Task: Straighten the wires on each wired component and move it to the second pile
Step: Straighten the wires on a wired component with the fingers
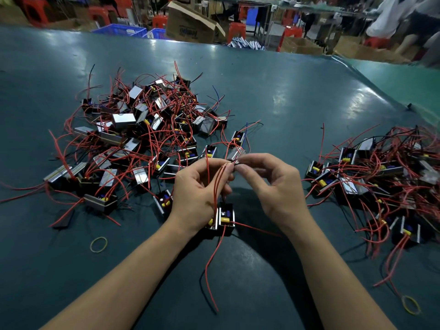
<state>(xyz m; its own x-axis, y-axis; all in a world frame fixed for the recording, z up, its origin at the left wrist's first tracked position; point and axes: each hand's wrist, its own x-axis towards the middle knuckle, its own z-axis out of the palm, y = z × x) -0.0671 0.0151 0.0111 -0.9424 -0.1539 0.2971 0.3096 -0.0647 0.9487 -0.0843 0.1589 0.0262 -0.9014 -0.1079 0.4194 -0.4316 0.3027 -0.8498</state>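
Red insulated wires (220, 179) rise from a small black boxy component (225, 219) hanging below both hands. The left hand (198, 186) grips them; the right hand (269, 184) pinches their tips. Tangled piles flank the grip on the teal counter (273, 91).

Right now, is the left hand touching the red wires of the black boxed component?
Touching: the head view shows the left hand pinching the red wires.

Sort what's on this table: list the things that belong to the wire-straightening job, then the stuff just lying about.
Job:
held component
its red wires
left hand
right hand
left pile
right pile

Lying about:
rubber band
second rubber band
cardboard box
blue crates
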